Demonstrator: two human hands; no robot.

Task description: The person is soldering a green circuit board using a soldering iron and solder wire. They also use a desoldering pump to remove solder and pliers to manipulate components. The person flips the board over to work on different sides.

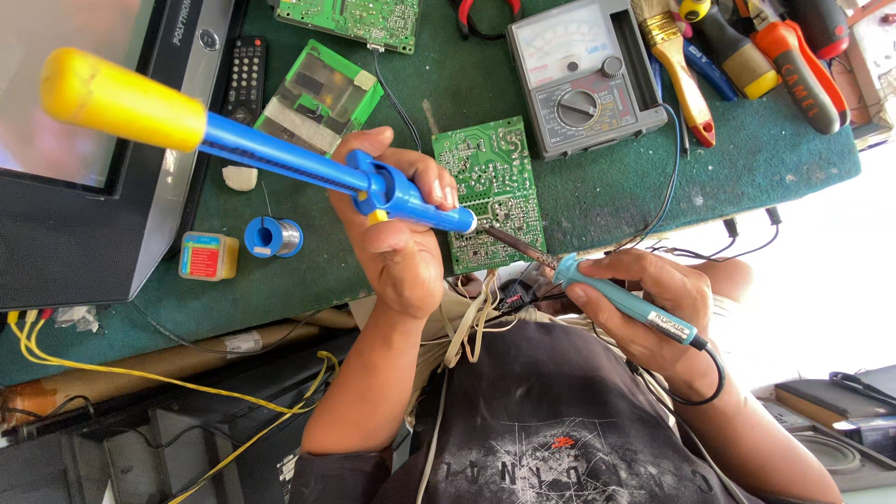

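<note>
Head view: my left hand (401, 252) clenched round light, stiff desoldering pump (280, 154); right hand (667, 289) grips soldering iron (586, 282) by insulated handle, tip likely hot.

torso – dark grey t-shirt, faded pale graphic print | arms – bare, no sleeves showing | hands – ungloved

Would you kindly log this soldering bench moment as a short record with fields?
left hand: grips blue desoldering pump with yellow plunger knob
right hand: holds teal-handled soldering iron
meeting point: pump nozzle and iron tip both at green circuit board, near its lower edge
surface: green mat
nearby: analog multimeter, solder spool, paintbrush
</note>
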